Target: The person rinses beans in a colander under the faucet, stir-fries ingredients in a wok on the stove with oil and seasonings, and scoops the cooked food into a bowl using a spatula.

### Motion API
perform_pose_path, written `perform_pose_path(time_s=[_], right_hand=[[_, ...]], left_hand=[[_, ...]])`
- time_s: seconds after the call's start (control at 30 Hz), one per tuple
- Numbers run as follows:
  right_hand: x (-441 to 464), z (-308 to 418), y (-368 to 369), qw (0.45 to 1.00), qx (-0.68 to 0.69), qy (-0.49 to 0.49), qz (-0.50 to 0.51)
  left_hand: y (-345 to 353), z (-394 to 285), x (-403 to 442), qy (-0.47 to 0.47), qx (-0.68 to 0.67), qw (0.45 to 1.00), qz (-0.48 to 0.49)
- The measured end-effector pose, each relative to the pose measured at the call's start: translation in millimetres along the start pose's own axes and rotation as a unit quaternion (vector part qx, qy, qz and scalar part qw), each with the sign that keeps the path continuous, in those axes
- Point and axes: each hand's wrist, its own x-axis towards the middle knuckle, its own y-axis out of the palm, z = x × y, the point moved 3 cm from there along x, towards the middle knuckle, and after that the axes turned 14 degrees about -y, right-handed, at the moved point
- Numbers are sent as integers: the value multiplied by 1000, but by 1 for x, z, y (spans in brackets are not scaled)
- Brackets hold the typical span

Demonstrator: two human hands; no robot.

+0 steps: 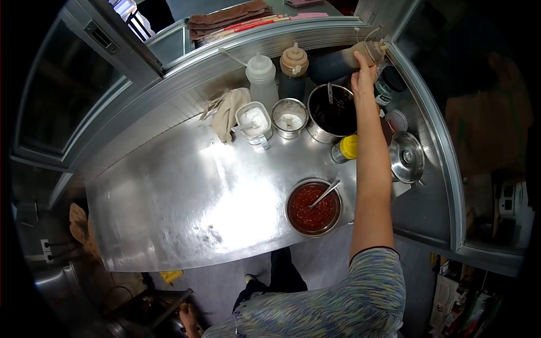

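Observation:
My right hand [363,73] reaches to the back right of the counter, its fingers round a squeeze bottle [332,66] of dark sauce. The bottle leans over, nozzle to the right. Below my wrist stands a steel pot [325,132] of dark sauce with a utensil handle rising from it. Left of it are an upright brown-capped squeeze bottle [293,67] and a white squeeze bottle [261,79]. My left hand [189,318] hangs low at the bottom left, close to a dark tray; its fingers are too dim to read.
A bowl of red sauce [289,217] with a spoon sits near the counter's front edge. A white powder tub [243,115], a steel cup [276,124], a cloth [228,115], a yellow-lidded jar [349,146] and a pot lid [407,160] stand around. Window frames border the counter.

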Motion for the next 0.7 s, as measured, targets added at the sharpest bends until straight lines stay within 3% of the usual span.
perform_pose_path(time_s=[0.17,0.3,0.33,0.43,0.5,0.53,0.6,0.7], right_hand=[[-10,0,16,958,-259,-61,108],[-19,-28,-3,902,-405,-118,87],[-31,-11,9,863,-488,-119,49],[-82,30,52,777,-565,-250,120],[-99,7,64,823,-475,-132,284],[-109,-6,69,851,-433,-26,295],[-113,-36,70,860,-423,-47,280],[-117,-33,92,860,-440,-47,253]], left_hand=[[1,-17,-7,26,-35,999,-16],[4,-7,-12,19,-68,997,-24],[5,-4,-14,24,-63,997,-25],[10,6,-21,29,-43,998,-23],[17,13,-28,19,-23,999,-19],[18,14,-32,1,-29,1000,-9],[23,-5,-46,-33,-48,998,11],[27,15,-41,-10,-148,989,6]])
